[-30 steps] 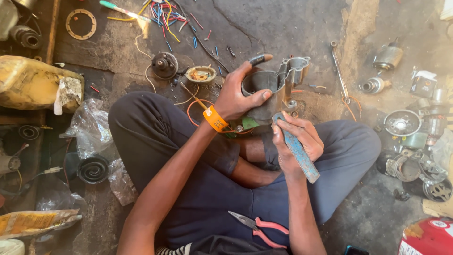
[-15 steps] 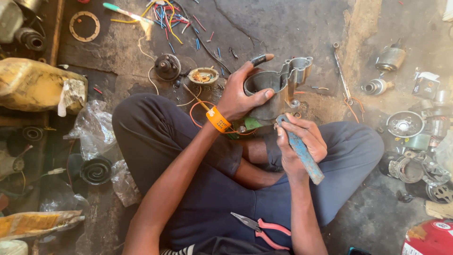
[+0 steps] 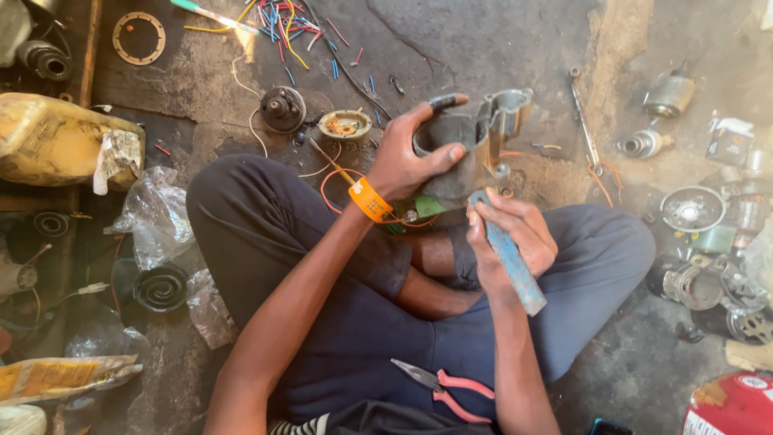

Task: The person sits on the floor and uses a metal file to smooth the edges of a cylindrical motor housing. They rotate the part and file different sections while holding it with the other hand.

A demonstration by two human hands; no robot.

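Work looks midway: your left hand point(image 3: 403, 165) clamps the metal housing point(image 3: 463, 153), right hand point(image 3: 515, 242) grips the blue-handled tool point(image 3: 509, 256) against it, parts point(image 3: 692, 209) lying loose around.

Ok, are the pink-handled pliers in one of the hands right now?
No, the pink-handled pliers lie on the lap; the left hand grips the metal housing and the right hand holds a blue-handled tool.

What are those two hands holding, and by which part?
The left hand grips a grey metal motor housing around its round body. The right hand holds a blue-handled tool by its handle.
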